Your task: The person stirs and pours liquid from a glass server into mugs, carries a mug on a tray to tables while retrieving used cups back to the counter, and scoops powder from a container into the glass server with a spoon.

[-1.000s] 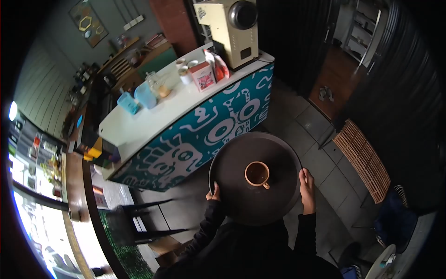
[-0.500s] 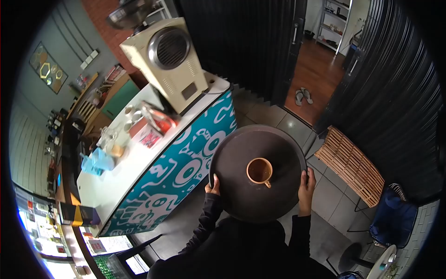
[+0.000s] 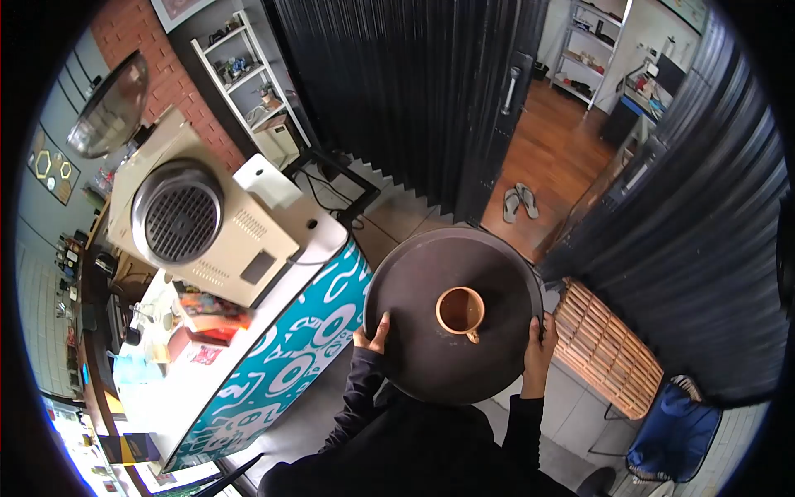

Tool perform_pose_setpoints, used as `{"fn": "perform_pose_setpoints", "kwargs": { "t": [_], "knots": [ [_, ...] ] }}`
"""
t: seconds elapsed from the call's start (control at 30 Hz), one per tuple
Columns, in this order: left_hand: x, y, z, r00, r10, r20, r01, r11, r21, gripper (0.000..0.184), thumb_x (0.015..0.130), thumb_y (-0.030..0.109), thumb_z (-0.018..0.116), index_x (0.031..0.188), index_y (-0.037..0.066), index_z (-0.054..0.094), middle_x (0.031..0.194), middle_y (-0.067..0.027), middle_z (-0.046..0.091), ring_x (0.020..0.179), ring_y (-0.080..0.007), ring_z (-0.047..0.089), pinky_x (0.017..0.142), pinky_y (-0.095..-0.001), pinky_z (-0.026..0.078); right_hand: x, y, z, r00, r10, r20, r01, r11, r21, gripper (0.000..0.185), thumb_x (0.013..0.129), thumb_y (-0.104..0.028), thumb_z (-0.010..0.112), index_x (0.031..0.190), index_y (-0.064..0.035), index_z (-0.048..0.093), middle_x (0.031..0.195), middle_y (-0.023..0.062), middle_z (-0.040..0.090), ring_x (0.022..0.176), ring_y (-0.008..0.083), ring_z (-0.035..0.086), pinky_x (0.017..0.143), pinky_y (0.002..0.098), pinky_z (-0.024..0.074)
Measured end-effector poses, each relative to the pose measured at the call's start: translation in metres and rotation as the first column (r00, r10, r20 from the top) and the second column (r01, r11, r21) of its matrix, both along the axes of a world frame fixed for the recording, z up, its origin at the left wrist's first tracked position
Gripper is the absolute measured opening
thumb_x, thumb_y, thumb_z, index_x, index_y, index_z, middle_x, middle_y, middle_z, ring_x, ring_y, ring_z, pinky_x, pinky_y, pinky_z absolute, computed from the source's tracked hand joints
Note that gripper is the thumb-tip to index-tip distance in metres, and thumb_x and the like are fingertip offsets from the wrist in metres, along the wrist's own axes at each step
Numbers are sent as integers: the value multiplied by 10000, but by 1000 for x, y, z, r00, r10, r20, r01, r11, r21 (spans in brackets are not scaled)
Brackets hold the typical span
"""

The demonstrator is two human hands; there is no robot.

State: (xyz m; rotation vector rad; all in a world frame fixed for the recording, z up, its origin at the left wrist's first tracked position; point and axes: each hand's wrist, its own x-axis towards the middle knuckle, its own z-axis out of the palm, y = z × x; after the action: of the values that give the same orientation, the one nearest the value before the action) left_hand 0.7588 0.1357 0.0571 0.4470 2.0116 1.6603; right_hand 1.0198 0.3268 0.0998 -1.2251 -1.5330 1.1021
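A round dark tray [image 3: 414,364] is held level in front of my body. My left hand [image 3: 373,335] grips its left rim, with the thumb over the top and the other fingers largely hidden beneath. On the right rim, my right hand [image 3: 540,352] is closed in the same way. A brown cup [image 3: 460,311] stands upright near the tray's middle, its handle toward me. Inside it the cup looks brown, and I cannot tell whether it holds liquid.
To the left stands a white counter [image 3: 291,291] with a teal patterned front and a large cream machine [image 3: 195,224]. Black folding doors [image 3: 397,99] flank a doorway with sandals [image 3: 521,202]. A slatted bench [image 3: 609,348] and a blue chair [image 3: 675,431] are at right.
The view has turned rightward and moved forward, so the counter and machine sit farther left and the machine looks larger. Both hands still hold the tray, with the cup in about the same spot.
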Motion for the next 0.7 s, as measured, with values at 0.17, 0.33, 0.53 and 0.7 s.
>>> {"fn": "perform_pose_setpoints", "kwargs": {
  "t": [0.17,0.33,0.53,0.7],
  "knots": [
    [-58,108,-34,989,60,-137,-60,998,-2,356,858,286,735,1059,-2,675,950,-132,688,855,-237,655,782,-351,500,-58,105,-19,988,-127,84,118,988,99,280,994,-188,540,1165,33,538,1038,85,603,940,151,554,852,280,433],
    [-133,185,-103,655,-250,-713,-20,937,-347,278,892,269,692,1052,42,696,980,-102,684,906,-231,654,800,-339,490,-113,210,-42,997,-5,73,-4,992,124,279,990,-186,544,1160,35,544,1011,74,611,912,129,549,825,271,437],
    [-198,257,-51,943,159,-293,-157,987,30,278,891,258,689,1019,12,692,834,-87,700,783,-197,679,708,-320,517,-223,300,-24,992,120,34,-123,988,98,231,978,-140,549,1134,30,565,989,57,613,891,119,551,813,268,437],
    [-264,310,-49,934,289,-211,-274,957,96,301,878,296,702,1014,28,696,846,-94,701,801,-212,687,716,-324,521,-338,379,-24,941,314,-124,-297,945,135,228,982,-127,540,1145,30,564,982,57,607,886,116,534,810,262,432]
  ]
}}
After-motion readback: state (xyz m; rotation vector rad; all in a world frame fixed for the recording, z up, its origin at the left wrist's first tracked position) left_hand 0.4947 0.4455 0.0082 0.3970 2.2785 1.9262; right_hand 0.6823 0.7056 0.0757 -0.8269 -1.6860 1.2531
